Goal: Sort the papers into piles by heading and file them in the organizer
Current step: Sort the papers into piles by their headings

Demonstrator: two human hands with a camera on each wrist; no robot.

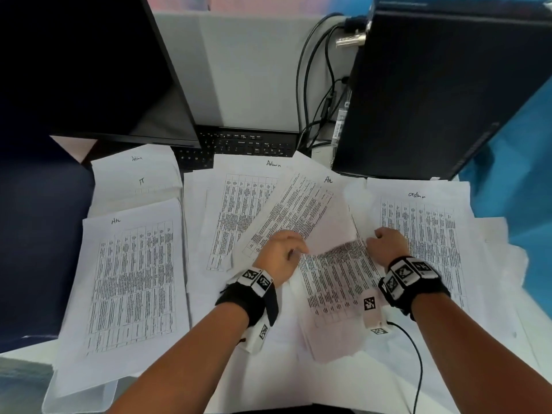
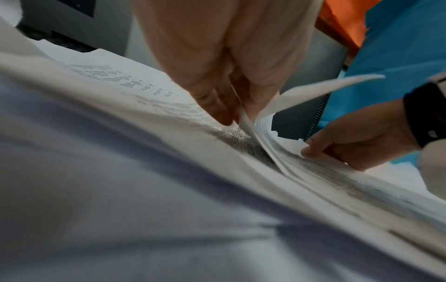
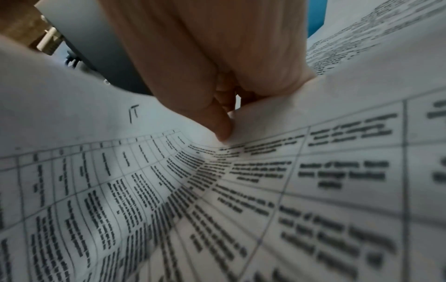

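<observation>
Left hand [image 1: 280, 252] has its grip pinched on the near edge of a slanted sheet [image 1: 301, 216], the one with a short handwritten heading that reads something like "An" at its top corner. In the left wrist view the fingers [image 2: 217, 106] and thumb are clamped right on that paper edge, with the sheet curling up away from the stack below.

Right hand [image 1: 386, 245] is curled too. The right wrist view shows its fingertips [image 3: 223, 131] pinching a fold of paper up off a printed table page [image 3: 217, 200], and there's a handwritten "IT" [image 3: 133, 113] visible further back on the sheet behind. Which exact sheet that fold belongs to is hard to say.

Between the two hands sits a pile of printed pages [image 1: 337, 288], pretty blurry in the head view.

Around that, the papers are spread all over the tabletop [image 1: 321, 158]: a page headed "Admin" [image 1: 239, 216] just left of the slanted one, another "admin" page [image 1: 424, 234] on the right, a big one nearest the left edge [image 1: 131, 282], and a stack behind it marked "Admin" and "IT" [image 1: 137, 177].

Further back there's a keyboard [image 1: 239, 144], a dark monitor [image 1: 89, 67] on the left, a black computer tower [image 1: 442, 91] on the right and some cables [image 1: 316, 85] hanging between.
</observation>
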